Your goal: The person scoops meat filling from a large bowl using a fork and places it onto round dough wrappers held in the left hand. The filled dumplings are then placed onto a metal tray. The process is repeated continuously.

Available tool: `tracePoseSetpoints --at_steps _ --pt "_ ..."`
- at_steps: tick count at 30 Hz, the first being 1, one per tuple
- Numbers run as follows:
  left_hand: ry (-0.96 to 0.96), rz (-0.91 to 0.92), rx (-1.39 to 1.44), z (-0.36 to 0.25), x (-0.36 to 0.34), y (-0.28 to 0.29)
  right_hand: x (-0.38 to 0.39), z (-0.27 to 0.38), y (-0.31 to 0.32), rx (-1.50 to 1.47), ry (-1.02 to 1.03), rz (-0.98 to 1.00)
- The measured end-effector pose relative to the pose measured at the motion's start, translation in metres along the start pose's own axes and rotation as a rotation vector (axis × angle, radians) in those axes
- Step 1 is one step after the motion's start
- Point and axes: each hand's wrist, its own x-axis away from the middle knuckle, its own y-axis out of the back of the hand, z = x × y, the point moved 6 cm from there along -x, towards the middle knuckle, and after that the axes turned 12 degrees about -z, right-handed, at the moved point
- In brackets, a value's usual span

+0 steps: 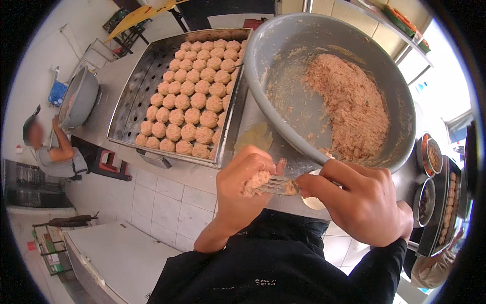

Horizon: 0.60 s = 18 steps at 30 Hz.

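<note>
My left hand (pixel 234 195) is curled around a lump of pinkish minced meat (pixel 257 181), which bulges out between thumb and fingers. My right hand (pixel 362 200) grips a metal fork (pixel 277 185). The fork's tines point left and touch the lump, and a bit of mince sticks near its neck. Beyond my hands stands a big grey basin (pixel 281 124), its inside smeared, with a heap of minced meat (pixel 349 101) on its right side. To the left of it, a metal tray (pixel 135 99) with a perforated bottom carries rows of round meatballs (pixel 185 104).
A flat pale-yellow piece (pixel 254 137) lies between tray and basin. At right are metal bowls (pixel 425 202) and a dark tray (pixel 438 235) with a row of balls. A person (pixel 63 154) stands at left by another grey basin (pixel 82 99). A white freezer (pixel 119 258) is lower left.
</note>
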Motion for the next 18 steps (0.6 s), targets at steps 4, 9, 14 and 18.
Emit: tracePoseSetpoints --at_steps 4,9,14,18 --pt "-0.007 -0.007 -0.031 -0.003 0.0 0.004 -0.002 0.009 -0.001 0.097 0.148 -0.109" --pt "0.409 -0.046 0.059 0.025 0.011 0.009 0.002 0.006 0.007 0.455 0.381 -0.342" --pt "0.307 -0.045 0.007 0.026 0.013 0.01 -0.024 -0.125 0.052 0.359 -0.37 -0.175" --pt "0.25 -0.024 0.025 0.025 0.016 0.009 0.004 -0.197 0.052 0.71 -0.613 0.55"
